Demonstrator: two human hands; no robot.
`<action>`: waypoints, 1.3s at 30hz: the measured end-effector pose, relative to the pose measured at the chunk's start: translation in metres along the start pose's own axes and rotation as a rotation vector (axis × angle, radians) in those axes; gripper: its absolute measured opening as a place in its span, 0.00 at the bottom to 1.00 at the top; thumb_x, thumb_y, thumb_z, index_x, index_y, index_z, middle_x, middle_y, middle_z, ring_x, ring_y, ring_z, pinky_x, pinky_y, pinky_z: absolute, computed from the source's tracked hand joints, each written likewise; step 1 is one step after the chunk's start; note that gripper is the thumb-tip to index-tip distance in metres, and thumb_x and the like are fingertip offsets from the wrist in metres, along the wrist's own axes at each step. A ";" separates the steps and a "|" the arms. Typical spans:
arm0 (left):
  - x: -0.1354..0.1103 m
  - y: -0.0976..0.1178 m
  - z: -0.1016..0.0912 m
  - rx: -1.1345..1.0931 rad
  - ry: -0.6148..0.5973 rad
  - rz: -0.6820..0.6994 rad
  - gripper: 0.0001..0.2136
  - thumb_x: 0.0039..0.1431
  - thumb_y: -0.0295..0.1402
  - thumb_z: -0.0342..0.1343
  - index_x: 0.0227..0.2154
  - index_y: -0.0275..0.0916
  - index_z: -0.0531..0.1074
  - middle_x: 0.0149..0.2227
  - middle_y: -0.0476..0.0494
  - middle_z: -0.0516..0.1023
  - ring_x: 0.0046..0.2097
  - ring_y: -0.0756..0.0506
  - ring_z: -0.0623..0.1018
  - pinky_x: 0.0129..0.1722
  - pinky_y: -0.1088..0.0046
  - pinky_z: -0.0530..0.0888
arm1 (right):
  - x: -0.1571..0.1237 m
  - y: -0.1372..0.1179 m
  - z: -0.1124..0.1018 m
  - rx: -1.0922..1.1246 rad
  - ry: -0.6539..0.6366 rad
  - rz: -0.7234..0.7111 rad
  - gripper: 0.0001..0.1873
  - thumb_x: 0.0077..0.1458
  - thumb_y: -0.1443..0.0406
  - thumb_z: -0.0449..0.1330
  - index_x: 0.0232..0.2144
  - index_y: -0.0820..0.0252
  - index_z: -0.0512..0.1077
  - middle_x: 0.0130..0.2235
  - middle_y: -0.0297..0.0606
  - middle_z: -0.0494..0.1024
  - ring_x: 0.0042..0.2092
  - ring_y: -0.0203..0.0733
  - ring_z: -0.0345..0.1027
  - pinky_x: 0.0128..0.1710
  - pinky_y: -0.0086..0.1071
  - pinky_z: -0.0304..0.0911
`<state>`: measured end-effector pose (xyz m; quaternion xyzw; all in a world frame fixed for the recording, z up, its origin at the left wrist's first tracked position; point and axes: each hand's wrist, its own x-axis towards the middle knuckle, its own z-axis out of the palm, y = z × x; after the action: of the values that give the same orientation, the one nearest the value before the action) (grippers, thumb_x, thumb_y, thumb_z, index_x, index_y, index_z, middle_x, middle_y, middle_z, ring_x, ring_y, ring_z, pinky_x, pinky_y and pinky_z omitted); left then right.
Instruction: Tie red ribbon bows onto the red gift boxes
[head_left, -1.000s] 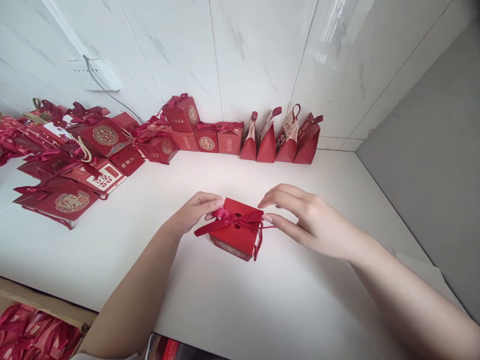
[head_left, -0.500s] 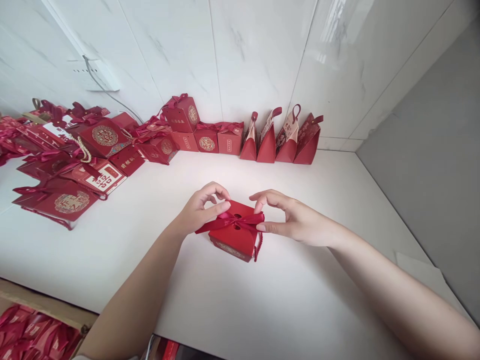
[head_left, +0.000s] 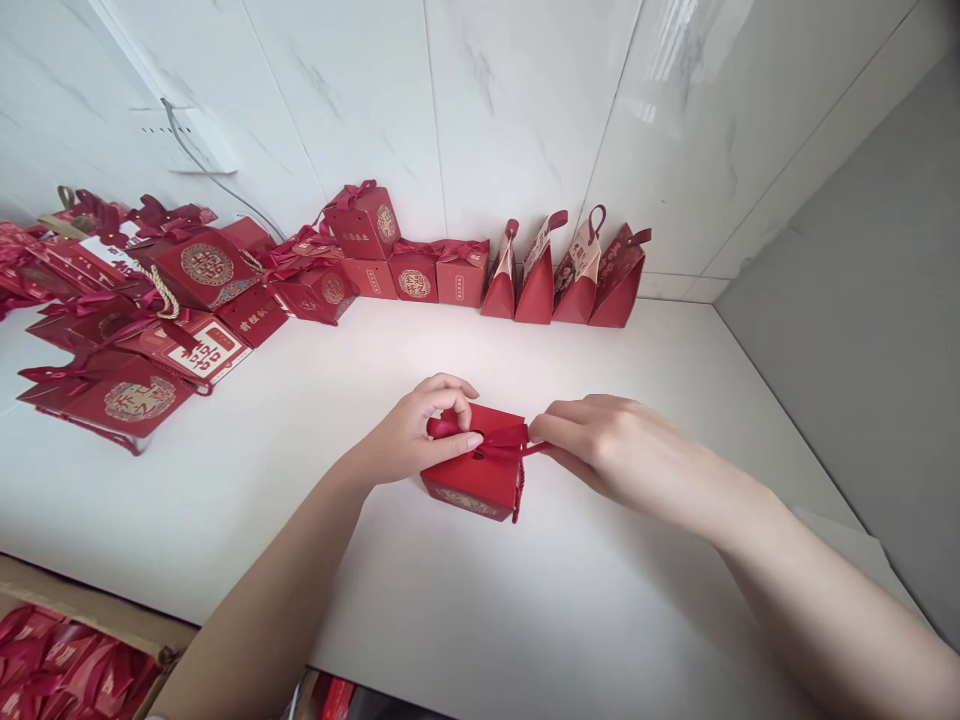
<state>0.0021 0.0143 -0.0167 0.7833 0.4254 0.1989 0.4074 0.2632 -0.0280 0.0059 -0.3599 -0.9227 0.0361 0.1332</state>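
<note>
A small red gift box (head_left: 480,482) with a gold pattern on its near side rests on the white table, a twisted red cord hanging at its right end. Across its top lies a dark red ribbon (head_left: 504,440) gathered at the middle. My left hand (head_left: 420,428) pinches the ribbon near that gathered point, thumb laid over the box top. Just right of the box, my right hand (head_left: 611,440) is closed on a ribbon end, which stretches from the box to its fingertips. The fingers of my right hand are partly hidden behind its back.
Finished-looking red boxes (head_left: 416,275) and pointed red boxes (head_left: 577,285) line the wall. More red boxes (head_left: 142,395) are piled at the left. A carton (head_left: 90,600) full of red packages stands at the lower left. A grey cable (head_left: 217,185) hangs from the wall socket.
My right hand has turned palm-down and moved slightly right, now gripping a ribbon end. My left hand has shifted right and closed on the ribbon near the middle.
</note>
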 end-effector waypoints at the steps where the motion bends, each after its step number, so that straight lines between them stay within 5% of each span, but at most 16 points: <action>1: 0.001 0.000 0.001 -0.013 0.003 -0.002 0.12 0.58 0.42 0.58 0.29 0.39 0.68 0.54 0.42 0.67 0.50 0.42 0.72 0.41 0.68 0.70 | 0.001 -0.003 0.000 -0.061 0.043 -0.053 0.11 0.64 0.73 0.50 0.32 0.58 0.68 0.26 0.33 0.69 0.25 0.37 0.59 0.26 0.33 0.53; 8: 0.004 -0.002 0.009 -0.095 0.020 0.038 0.13 0.60 0.41 0.56 0.26 0.39 0.64 0.48 0.41 0.72 0.47 0.42 0.73 0.49 0.64 0.69 | 0.006 -0.033 -0.001 -0.227 0.316 -0.382 0.15 0.63 0.75 0.51 0.26 0.59 0.69 0.27 0.34 0.70 0.28 0.36 0.58 0.29 0.33 0.55; 18: 0.004 -0.001 0.013 -0.054 0.049 0.044 0.11 0.59 0.37 0.57 0.27 0.39 0.63 0.48 0.42 0.73 0.47 0.42 0.74 0.48 0.65 0.70 | 0.008 -0.055 0.050 -0.269 0.357 -0.553 0.13 0.56 0.76 0.54 0.23 0.59 0.64 0.25 0.32 0.63 0.25 0.35 0.50 0.24 0.34 0.46; 21: 0.002 -0.001 0.011 -0.080 0.025 0.032 0.08 0.59 0.37 0.57 0.38 0.41 0.67 0.52 0.41 0.71 0.52 0.41 0.73 0.50 0.63 0.71 | 0.009 -0.055 0.058 -0.269 0.338 -0.543 0.12 0.55 0.77 0.54 0.23 0.60 0.65 0.25 0.32 0.64 0.24 0.35 0.51 0.25 0.33 0.47; 25: -0.003 0.000 0.007 -0.042 0.036 0.073 0.35 0.56 0.37 0.62 0.63 0.49 0.53 0.65 0.38 0.59 0.66 0.36 0.60 0.60 0.56 0.65 | 0.011 -0.053 0.062 -0.285 0.301 -0.533 0.12 0.56 0.77 0.55 0.23 0.61 0.66 0.24 0.32 0.66 0.25 0.35 0.55 0.29 0.33 0.53; 28: -0.006 0.001 0.003 -0.041 0.003 0.091 0.48 0.52 0.39 0.65 0.68 0.54 0.39 0.69 0.36 0.52 0.70 0.34 0.50 0.61 0.54 0.64 | 0.011 -0.049 0.055 -0.139 0.266 -0.541 0.11 0.62 0.71 0.55 0.26 0.61 0.68 0.24 0.32 0.68 0.26 0.35 0.59 0.32 0.33 0.57; 33: -0.012 -0.005 -0.015 -0.029 -0.121 0.069 0.58 0.46 0.41 0.70 0.68 0.58 0.29 0.71 0.36 0.45 0.71 0.34 0.47 0.62 0.50 0.63 | 0.008 -0.035 0.019 0.232 0.274 -0.401 0.10 0.64 0.60 0.57 0.43 0.61 0.70 0.37 0.39 0.77 0.38 0.39 0.71 0.38 0.34 0.66; 39: -0.016 -0.028 -0.035 0.019 -0.271 -0.004 0.62 0.38 0.39 0.73 0.69 0.55 0.32 0.69 0.34 0.52 0.68 0.33 0.57 0.58 0.56 0.69 | 0.000 -0.006 0.002 0.246 0.103 0.086 0.48 0.53 0.49 0.64 0.68 0.53 0.47 0.66 0.52 0.59 0.62 0.58 0.61 0.53 0.52 0.67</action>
<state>-0.0438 0.0253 -0.0181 0.8059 0.3699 0.0865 0.4541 0.2584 -0.0325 0.0051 -0.3815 -0.8869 0.1362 0.2221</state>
